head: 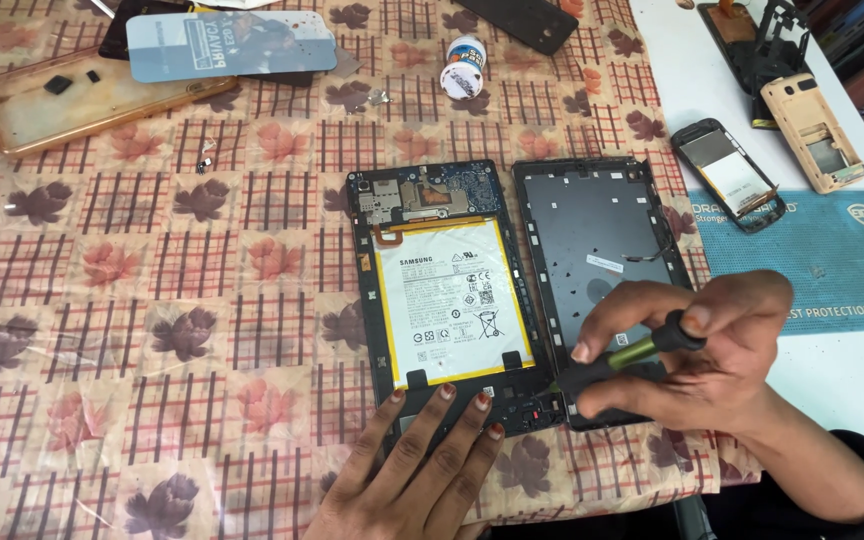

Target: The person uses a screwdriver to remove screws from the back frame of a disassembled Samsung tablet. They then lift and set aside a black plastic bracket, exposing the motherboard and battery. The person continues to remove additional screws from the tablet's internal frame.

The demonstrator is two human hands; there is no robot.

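Opened tablet (442, 290), white battery exposed; left hand (422, 455) flat on its lower edge, right hand (697, 350) gripping green-black screwdriver (622, 358) just beside it.

Head camera, looking steeply down at the workbench.
It sits close above the patterned tablecloth (152, 330), facing away from the wearer; both hands enter from the lower edge, and the bench's far side runs along the top.

A small white jar (464, 68) lay tipped well beyond the hands. Far to their left sat a clear phone case (82, 100); up to their right, an old phone (730, 172) overlapped a blue mat (832, 262).
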